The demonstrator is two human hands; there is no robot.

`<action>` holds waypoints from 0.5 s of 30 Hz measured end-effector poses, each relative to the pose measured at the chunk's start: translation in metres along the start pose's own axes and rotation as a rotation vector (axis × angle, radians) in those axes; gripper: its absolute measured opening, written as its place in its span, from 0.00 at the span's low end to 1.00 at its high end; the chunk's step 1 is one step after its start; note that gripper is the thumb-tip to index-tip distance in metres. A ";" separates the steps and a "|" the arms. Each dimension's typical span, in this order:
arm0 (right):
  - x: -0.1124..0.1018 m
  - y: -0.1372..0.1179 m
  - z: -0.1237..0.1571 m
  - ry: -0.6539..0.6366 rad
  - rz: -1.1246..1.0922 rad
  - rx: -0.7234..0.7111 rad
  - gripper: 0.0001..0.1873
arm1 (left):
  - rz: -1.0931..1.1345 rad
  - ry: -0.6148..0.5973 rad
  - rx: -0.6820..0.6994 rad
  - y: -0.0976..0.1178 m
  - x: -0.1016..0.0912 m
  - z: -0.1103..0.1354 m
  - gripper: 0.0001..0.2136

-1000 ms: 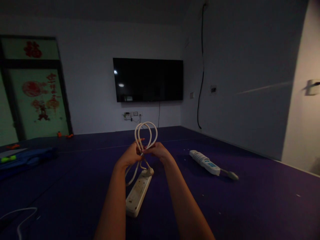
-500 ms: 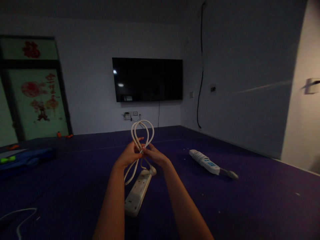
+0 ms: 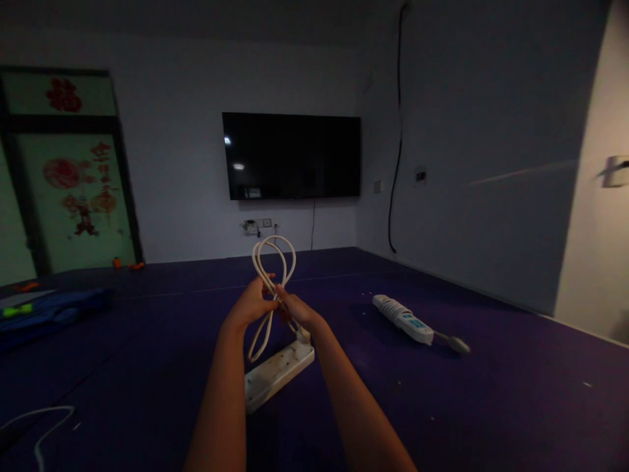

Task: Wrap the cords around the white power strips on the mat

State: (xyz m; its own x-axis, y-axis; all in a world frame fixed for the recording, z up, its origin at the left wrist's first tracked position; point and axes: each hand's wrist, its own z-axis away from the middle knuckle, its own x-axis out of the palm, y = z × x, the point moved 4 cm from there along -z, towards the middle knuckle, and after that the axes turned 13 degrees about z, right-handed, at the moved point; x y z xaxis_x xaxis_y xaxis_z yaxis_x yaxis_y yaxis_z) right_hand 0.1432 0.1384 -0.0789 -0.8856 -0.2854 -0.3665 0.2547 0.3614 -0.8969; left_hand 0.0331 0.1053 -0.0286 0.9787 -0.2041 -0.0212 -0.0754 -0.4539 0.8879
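Observation:
Both my hands hold up a looped white cable [image 3: 273, 252] in front of me. My left hand [image 3: 251, 304] is closed around the gathered loops, which stand up above my fingers. My right hand [image 3: 295, 309] pinches the cable just beside it. The cable runs down to a white power strip [image 3: 278, 371], which hangs tilted below my hands, close above the dark purple floor [image 3: 147, 367].
A second white power strip [image 3: 403, 318] with its plug lies on the floor to the right. A loose white cable [image 3: 39, 426] lies at the lower left, a blue bundle [image 3: 49, 313] at the far left. A black television [image 3: 291, 156] hangs on the far wall.
My hands have shifted slightly left with the loops. The power strip has swung round from lying lengthwise towards me to lying crosswise.

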 end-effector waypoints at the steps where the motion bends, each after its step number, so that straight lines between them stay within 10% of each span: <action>1: -0.001 0.000 0.000 0.021 0.033 0.004 0.37 | -0.067 0.026 0.007 0.002 -0.002 0.000 0.26; 9: -0.013 -0.002 -0.004 0.375 0.216 -0.048 0.35 | -0.515 0.356 0.050 0.038 -0.006 0.012 0.14; 15: -0.032 -0.002 -0.002 0.595 0.225 -0.064 0.33 | -0.086 -0.085 -0.307 0.043 0.035 0.024 0.18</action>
State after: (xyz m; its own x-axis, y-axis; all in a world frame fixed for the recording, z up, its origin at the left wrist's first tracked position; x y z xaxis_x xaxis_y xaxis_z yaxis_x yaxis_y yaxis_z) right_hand 0.1700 0.1490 -0.0652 -0.8820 0.3386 -0.3276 0.4521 0.4127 -0.7907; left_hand 0.0596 0.0577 -0.0018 0.9587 -0.2536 -0.1290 0.0807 -0.1922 0.9780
